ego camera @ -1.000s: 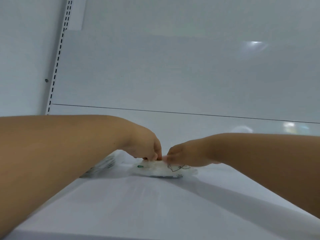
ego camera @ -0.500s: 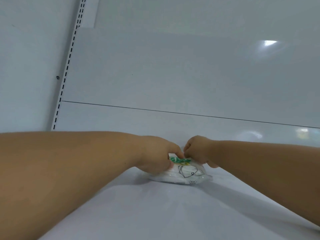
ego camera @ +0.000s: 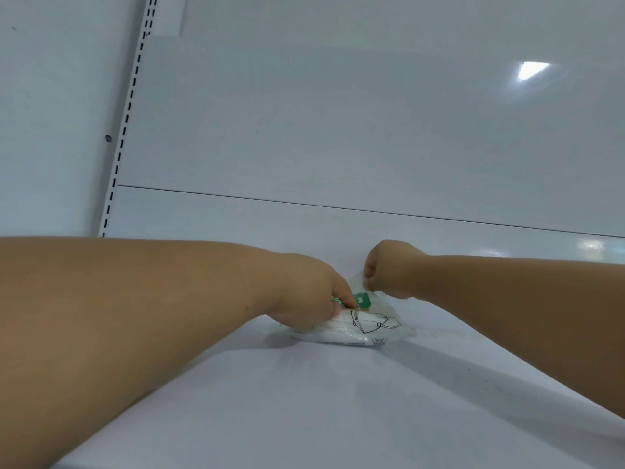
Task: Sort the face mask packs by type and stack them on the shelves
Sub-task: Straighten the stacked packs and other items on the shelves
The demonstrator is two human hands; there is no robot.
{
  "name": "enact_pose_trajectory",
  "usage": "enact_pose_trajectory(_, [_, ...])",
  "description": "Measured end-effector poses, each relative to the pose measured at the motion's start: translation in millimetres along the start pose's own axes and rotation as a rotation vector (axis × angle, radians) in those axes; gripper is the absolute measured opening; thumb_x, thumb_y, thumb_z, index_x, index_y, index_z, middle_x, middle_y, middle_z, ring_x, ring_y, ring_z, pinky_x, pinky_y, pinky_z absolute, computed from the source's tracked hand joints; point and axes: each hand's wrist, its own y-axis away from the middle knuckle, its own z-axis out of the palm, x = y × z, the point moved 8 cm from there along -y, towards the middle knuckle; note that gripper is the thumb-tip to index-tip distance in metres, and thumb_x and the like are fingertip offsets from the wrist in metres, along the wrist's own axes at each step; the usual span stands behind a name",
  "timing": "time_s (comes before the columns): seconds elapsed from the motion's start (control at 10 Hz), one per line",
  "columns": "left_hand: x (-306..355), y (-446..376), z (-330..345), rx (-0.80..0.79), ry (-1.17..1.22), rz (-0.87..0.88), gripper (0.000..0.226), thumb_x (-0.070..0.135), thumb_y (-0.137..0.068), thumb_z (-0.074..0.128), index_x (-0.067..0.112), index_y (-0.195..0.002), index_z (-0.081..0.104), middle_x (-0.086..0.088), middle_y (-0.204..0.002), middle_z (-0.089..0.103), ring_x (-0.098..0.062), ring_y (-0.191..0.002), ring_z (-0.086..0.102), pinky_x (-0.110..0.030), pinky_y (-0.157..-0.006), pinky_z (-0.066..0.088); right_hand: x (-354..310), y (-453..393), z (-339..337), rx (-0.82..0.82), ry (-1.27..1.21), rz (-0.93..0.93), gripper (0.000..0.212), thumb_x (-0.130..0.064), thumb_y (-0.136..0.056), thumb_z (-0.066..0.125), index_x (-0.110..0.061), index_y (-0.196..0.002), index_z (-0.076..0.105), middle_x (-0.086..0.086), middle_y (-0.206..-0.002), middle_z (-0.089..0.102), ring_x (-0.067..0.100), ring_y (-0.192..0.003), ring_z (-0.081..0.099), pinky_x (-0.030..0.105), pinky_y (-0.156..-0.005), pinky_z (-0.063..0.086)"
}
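Pack: our face mask pack (ego camera: 358,328) lies flat on the white shelf (ego camera: 304,401), near its back panel (ego camera: 338,130).
Left hand (ego camera: 309,296): fingers curled, holding the pack's 9 o'clock end.
Right hand (ego camera: 385,269): fingers pinch the clear wrapper at 12 o'clock.
Change: a second ago both hands pressed down; now the right has lifted, so placing seems nearly finished.

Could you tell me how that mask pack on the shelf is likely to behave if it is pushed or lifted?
The mask pack is probably soft and floppy: its clear wrapper crinkles where the right hand pinches it. It looks light, a thin flat bundle. On the smooth shelf it may well slide under the left hand.
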Motion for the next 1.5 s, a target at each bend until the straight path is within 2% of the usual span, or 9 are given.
enact_pose_trajectory(0.1, [-0.8,-5.4,3.1,-0.011,-0.048,-0.015,0.041,0.03,-0.107,0.036,0.045,-0.144,0.046,0.008,-0.143,0.05,-0.016,-0.124,0.049,-0.025,-0.094,0.037,-8.0,-11.7,13.1,0.036,0.203,-0.02,0.017,-0.011,-0.091,0.058,-0.012,-0.102,0.071,0.004,-0.099,0.071,0.023,-0.092,0.067,0.026,-0.07,0.051])
enact_pose_trajectory(0.3, [-2.9,-14.2,6.9,-0.022,-0.093,-0.018,0.048,0.018,-0.106,0.034,0.041,-0.148,0.043,0.006,-0.147,0.048,-0.018,-0.129,0.048,-0.025,-0.095,0.037,10.2,-14.7,8.0,0.117,0.248,0.045,0.016,-0.007,-0.087,0.057,-0.017,-0.074,0.054,0.0,-0.075,0.057,0.018,-0.064,0.05,0.022,-0.049,0.033])
enact_pose_trajectory(0.4, [-4.9,-11.7,2.8,0.012,-0.039,-0.025,0.045,0.023,-0.108,0.033,0.039,-0.149,0.041,0.005,-0.15,0.047,-0.019,-0.133,0.044,-0.024,-0.095,0.033,5.9,-6.0,-0.1,0.14,0.291,0.026,0.011,-0.007,-0.088,0.054,-0.016,-0.083,0.058,0.0,-0.078,0.056,0.018,-0.067,0.052,0.022,-0.05,0.033])
enact_pose_trajectory(0.5, [-1.3,-6.9,-9.9,0.088,0.036,-0.003,0.041,0.026,-0.108,0.034,0.037,-0.145,0.047,0.005,-0.147,0.05,-0.018,-0.132,0.046,-0.026,-0.101,0.035,-3.8,7.4,-10.9,0.156,0.349,-0.047,0.012,-0.011,-0.093,0.053,-0.018,-0.098,0.061,0.0,-0.095,0.061,0.022,-0.087,0.06,0.027,-0.061,0.041])
enact_pose_trajectory(0.8, [65.5,10.7,-46.5,0.114,-0.044,0.101,0.037,0.028,-0.106,0.036,0.041,-0.138,0.051,0.01,-0.141,0.05,-0.014,-0.118,0.049,-0.025,-0.091,0.034,7.0,93.3,-69.2,0.182,0.324,-0.132,0.016,-0.025,-0.098,0.052,-0.018,-0.102,0.065,0.001,-0.103,0.065,0.024,-0.1,0.059,0.034,-0.078,0.053])
enact_pose_trajectory(1.0, [136.9,6.6,-44.2,0.059,-0.106,0.148,0.036,0.028,-0.105,0.038,0.043,-0.134,0.053,0.01,-0.138,0.052,-0.015,-0.122,0.049,-0.028,-0.092,0.036,66.6,151.2,-96.7,0.232,0.291,-0.037,0.013,-0.025,-0.097,0.054,-0.018,-0.101,0.065,0.0,-0.101,0.065,0.023,-0.093,0.062,0.033,-0.075,0.053])
enact_pose_trajectory(1.2, [219.4,-9.7,-50.9,0.057,-0.064,0.194,0.033,0.029,-0.104,0.041,0.042,-0.132,0.055,0.014,-0.113,0.047,-0.013,-0.105,0.046,-0.028,-0.09,0.037,175.0,191.3,-136.5,0.285,0.248,0.096,0.011,-0.019,-0.093,0.055,-0.019,-0.095,0.066,-0.001,-0.099,0.066,0.024,-0.097,0.062,0.038,-0.083,0.056])
enact_pose_trajectory(1.4, [292.9,-34.8,-55.6,0.092,-0.043,0.221,0.033,0.03,-0.105,0.043,0.039,-0.134,0.054,0.012,-0.114,0.047,-0.012,-0.102,0.045,-0.027,-0.087,0.035,276.5,218.3,-133.9,0.137,0.329,0.21,0.04,-0.042,-0.094,0.062,-0.018,-0.126,0.059,0.0,-0.125,0.058,0.022,-0.117,0.053,0.03,-0.088,0.044])
enact_pose_trajectory(1.5, [318.4,-46.3,-54.7,0.07,-0.073,0.214,0.035,0.03,-0.105,0.042,0.038,-0.137,0.052,0.01,-0.13,0.051,-0.011,-0.104,0.042,-0.027,-0.089,0.034,308.7,218.4,-125.6,0.145,0.22,0.221,0.045,-0.051,-0.091,0.062,-0.021,-0.124,0.058,-0.002,-0.124,0.057,0.02,-0.113,0.053,0.029,-0.084,0.041])
